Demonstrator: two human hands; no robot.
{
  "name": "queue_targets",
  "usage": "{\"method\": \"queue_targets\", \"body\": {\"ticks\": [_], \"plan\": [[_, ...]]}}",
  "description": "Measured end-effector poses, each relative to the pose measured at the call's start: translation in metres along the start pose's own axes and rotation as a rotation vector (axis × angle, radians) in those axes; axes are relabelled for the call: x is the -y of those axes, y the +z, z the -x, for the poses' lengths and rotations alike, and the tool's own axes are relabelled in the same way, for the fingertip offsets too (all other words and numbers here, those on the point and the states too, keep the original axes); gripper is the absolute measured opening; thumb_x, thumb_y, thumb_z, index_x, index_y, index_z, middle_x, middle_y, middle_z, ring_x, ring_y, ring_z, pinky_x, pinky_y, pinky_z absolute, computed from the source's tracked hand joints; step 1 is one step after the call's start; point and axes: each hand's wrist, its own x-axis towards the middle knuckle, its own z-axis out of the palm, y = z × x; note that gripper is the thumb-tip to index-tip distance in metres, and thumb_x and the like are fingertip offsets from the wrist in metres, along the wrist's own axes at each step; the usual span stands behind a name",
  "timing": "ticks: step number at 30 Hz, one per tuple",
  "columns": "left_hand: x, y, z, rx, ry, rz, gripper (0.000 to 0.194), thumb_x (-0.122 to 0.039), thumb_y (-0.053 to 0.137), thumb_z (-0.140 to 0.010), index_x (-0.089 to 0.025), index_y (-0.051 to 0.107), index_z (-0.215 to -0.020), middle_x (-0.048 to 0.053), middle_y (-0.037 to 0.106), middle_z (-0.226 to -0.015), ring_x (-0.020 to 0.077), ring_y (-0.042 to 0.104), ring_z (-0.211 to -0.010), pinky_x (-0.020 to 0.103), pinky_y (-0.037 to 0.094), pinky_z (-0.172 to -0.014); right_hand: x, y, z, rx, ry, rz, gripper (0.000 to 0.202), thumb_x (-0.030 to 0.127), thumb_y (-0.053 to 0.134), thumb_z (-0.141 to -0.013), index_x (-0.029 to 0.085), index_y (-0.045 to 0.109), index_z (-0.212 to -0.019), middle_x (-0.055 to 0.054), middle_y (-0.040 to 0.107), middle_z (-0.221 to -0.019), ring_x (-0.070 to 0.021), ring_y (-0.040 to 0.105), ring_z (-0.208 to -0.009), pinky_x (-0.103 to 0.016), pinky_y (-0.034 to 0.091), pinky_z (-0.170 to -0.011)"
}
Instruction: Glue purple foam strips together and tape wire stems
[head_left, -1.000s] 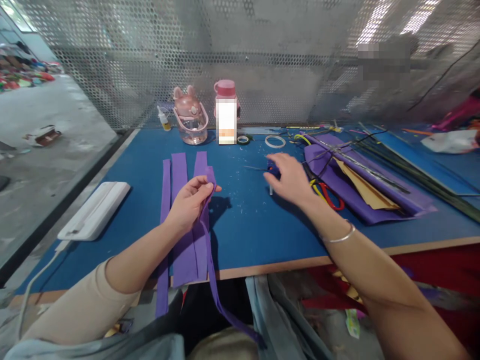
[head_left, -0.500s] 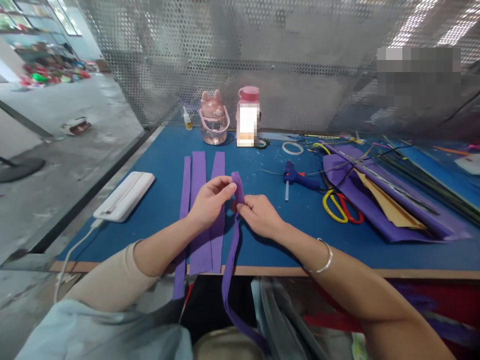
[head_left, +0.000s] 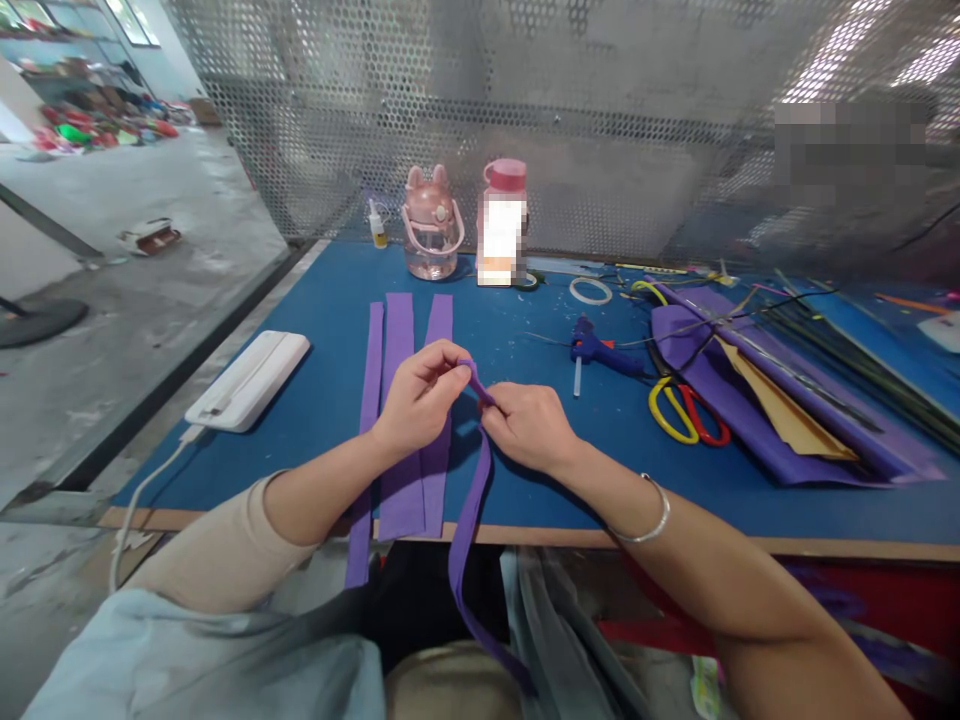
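Above the blue table, my left hand [head_left: 424, 395] pinches the upper end of a long purple strip [head_left: 470, 500] between thumb and fingers. My right hand [head_left: 532, 425] grips the same strip a little lower and to the right. From there the strip hangs past the table edge onto my lap. Its short stretch between my hands is bent over at the top. Under and beside my left hand lie several flat purple strips: a narrow strip [head_left: 364, 450], a wide strip [head_left: 401, 490] and a tapering strip [head_left: 436, 480].
A white power bank [head_left: 247, 382] with a cable lies left. At the back stand a small glue bottle [head_left: 377, 228], a pink jug [head_left: 432, 230] and a pink bottle [head_left: 504, 180]. Right are a blue glue gun [head_left: 600, 350], scissors [head_left: 686, 412] and purple sheets [head_left: 780, 450].
The strip's upper end, upright before, is now folded down at my left fingertips. My right hand has shifted slightly right, and the view has moved a little.
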Motion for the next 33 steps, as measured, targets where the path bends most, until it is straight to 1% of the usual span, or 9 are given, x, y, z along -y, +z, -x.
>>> {"method": "queue_targets", "body": {"ticks": [7, 11, 13, 16, 19, 21, 25, 29, 33], "plan": [[0.013, -0.002, -0.005, -0.091, -0.164, 0.192, 0.009, -0.026, 0.058, -0.082, -0.020, 0.064, -0.082, -0.001, 0.055, -0.075, 0.0097, 0.048, -0.069, 0.023, 0.042, -0.068, 0.000, 0.001, -0.003, 0.006, -0.012, -0.102, 0.025, 0.023, 0.041, -0.086, 0.017, 0.059, -0.070, -0.005, 0.066, -0.076, -0.0161, 0.057, -0.070, -0.028, 0.033, -0.062], [0.019, -0.003, -0.009, 0.037, -0.280, 0.181, 0.057, -0.039, 0.070, -0.078, -0.024, 0.051, -0.130, 0.007, 0.060, -0.117, 0.0121, 0.057, -0.088, 0.026, 0.048, -0.075, -0.017, 0.006, -0.013, 0.027, 0.188, -0.670, 0.025, 0.027, 0.040, -0.087, 0.017, 0.062, -0.081, 0.000, 0.058, -0.063, -0.0128, 0.053, -0.056, -0.025, 0.039, -0.054], [0.022, -0.001, -0.009, 0.120, -0.377, 0.077, 0.072, -0.040, 0.073, -0.076, -0.022, 0.042, -0.138, 0.011, 0.058, -0.123, 0.0130, 0.059, -0.088, 0.026, 0.049, -0.072, -0.029, 0.005, -0.020, 0.012, 0.341, -0.999, 0.023, 0.031, 0.043, -0.086, 0.018, 0.061, -0.090, 0.004, 0.053, -0.058, -0.0105, 0.046, -0.044, -0.023, 0.037, -0.043], [0.022, 0.003, -0.005, 0.335, -0.496, -0.027, 0.056, -0.046, 0.067, -0.080, -0.015, 0.052, -0.125, 0.008, 0.065, -0.100, 0.0126, 0.060, -0.075, 0.024, 0.047, -0.059, -0.043, -0.001, -0.028, -0.118, 0.416, -1.353, 0.020, 0.033, 0.053, -0.081, 0.018, 0.059, -0.093, 0.004, 0.056, -0.066, -0.0088, 0.048, -0.043, -0.021, 0.037, -0.037], [0.016, 0.009, -0.001, 0.570, -0.539, 0.009, 0.037, -0.051, 0.061, -0.083, -0.015, 0.062, -0.091, 0.000, 0.060, -0.066, 0.0075, 0.051, -0.053, 0.020, 0.039, -0.048, -0.049, -0.008, -0.031, -0.194, 0.417, -1.544, 0.019, 0.030, 0.059, -0.078, 0.018, 0.059, -0.093, 0.002, 0.059, -0.072, -0.0078, 0.052, -0.049, -0.019, 0.041, -0.040], [0.010, 0.007, -0.003, 0.559, -0.558, 0.074, 0.035, -0.051, 0.062, -0.082, -0.017, 0.057, -0.076, -0.004, 0.053, -0.053, 0.0054, 0.043, -0.044, 0.018, 0.034, -0.043, -0.050, -0.010, -0.031, -0.163, 0.402, -1.595, 0.025, 0.035, 0.059, -0.081, 0.019, 0.057, -0.100, 0.001, 0.061, -0.078, -0.0081, 0.055, -0.053, -0.019, 0.044, -0.043], [0.001, -0.029, -0.027, 0.156, -0.564, 0.046, 0.028, -0.042, 0.064, -0.079, -0.018, 0.051, -0.070, -0.007, 0.045, -0.047, 0.0053, 0.039, -0.038, 0.017, 0.029, -0.038, -0.045, 0.000, -0.024, -0.006, 0.298, -1.310, 0.046, 0.054, 0.051, -0.086, 0.024, 0.049, -0.121, -0.004, 0.063, -0.096, -0.0127, 0.060, -0.064, -0.025, 0.049, -0.048], [0.004, -0.090, -0.055, 0.121, -0.622, -0.263, 0.028, -0.032, 0.060, -0.081, -0.017, 0.048, -0.061, -0.006, 0.041, -0.046, 0.0043, 0.035, -0.038, 0.016, 0.027, -0.038, -0.020, 0.016, -0.011, 0.116, -0.218, -0.555, 0.049, 0.046, 0.061, -0.084, 0.018, 0.057, -0.124, -0.013, 0.063, -0.118, -0.0229, 0.062, -0.102, -0.040, 0.052, -0.086], [0.021, -0.119, -0.064, 0.017, -0.696, -0.550, 0.023, -0.028, 0.059, -0.080, -0.018, 0.052, -0.061, -0.006, 0.042, -0.045, 0.0052, 0.037, -0.038, 0.016, 0.032, -0.041, 0.014, 0.027, 0.000, 0.348, -0.664, -0.171, 0.075, 0.057, 0.060, -0.084, 0.016, 0.043, -0.144, -0.018, 0.036, -0.153, -0.0357, 0.032, -0.141, -0.057, 0.028, -0.111]]}}
